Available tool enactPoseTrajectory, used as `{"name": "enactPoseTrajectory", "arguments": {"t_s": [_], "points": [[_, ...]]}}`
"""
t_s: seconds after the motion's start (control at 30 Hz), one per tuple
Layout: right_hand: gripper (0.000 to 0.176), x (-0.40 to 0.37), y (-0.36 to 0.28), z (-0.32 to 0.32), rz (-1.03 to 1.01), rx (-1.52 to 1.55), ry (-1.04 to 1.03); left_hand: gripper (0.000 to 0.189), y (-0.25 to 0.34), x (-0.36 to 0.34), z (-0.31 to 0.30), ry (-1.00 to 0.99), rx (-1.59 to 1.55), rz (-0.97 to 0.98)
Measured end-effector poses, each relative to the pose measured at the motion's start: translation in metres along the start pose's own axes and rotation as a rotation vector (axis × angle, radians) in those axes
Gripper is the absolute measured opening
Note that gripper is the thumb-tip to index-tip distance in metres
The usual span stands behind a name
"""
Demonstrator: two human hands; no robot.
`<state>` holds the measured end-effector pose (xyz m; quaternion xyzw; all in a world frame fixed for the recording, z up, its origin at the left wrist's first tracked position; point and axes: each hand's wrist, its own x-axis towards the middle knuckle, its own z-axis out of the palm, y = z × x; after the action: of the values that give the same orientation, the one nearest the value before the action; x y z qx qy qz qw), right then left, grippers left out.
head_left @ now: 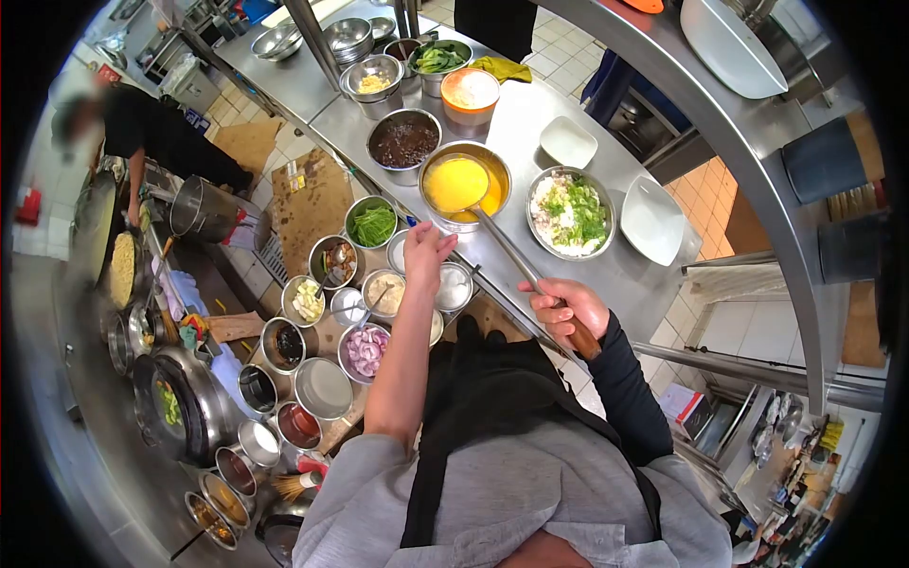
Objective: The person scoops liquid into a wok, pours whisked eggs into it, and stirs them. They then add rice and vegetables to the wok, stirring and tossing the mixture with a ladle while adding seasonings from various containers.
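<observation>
My right hand (570, 308) is wrapped round the wooden handle of a long metal ladle (507, 244). The ladle's bowl sits in a metal pot (506, 170) of yellow liquid (456, 182) that looks like beaten egg. Just short of the pot's near rim, my left hand (429, 249) has its fingers loosely bent and apart, with nothing seen in them. To the right of the pot stands a metal bowl (611, 222) of chopped greens and pale pieces. A pot of dark sauce (404, 140) is on its left.
White dishes (653, 222) and an orange-banded tub (471, 98) share the steel counter (516, 123). Below my left arm are several ingredient bowls, including sliced red onion (366, 351) and cut green vegetables (372, 224). Another person (142, 133) works by a wok at far left.
</observation>
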<state>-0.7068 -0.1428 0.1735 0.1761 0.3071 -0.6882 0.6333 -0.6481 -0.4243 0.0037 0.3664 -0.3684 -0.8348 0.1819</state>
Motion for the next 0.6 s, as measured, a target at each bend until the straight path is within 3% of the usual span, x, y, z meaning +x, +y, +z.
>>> {"name": "enactPoseTrajectory", "arguments": {"t_s": [0.23,0.6], "points": [[0.035,-0.002,-0.007,-0.001,0.02,0.049,-0.1,0.038,0.003,-0.042,-0.026,-0.019,0.065,-0.068],[0.033,-0.01,0.004,0.008,0.005,0.039,-0.053,0.037,-0.014,-0.058,-0.058,0.014,0.092,-0.121]]}}
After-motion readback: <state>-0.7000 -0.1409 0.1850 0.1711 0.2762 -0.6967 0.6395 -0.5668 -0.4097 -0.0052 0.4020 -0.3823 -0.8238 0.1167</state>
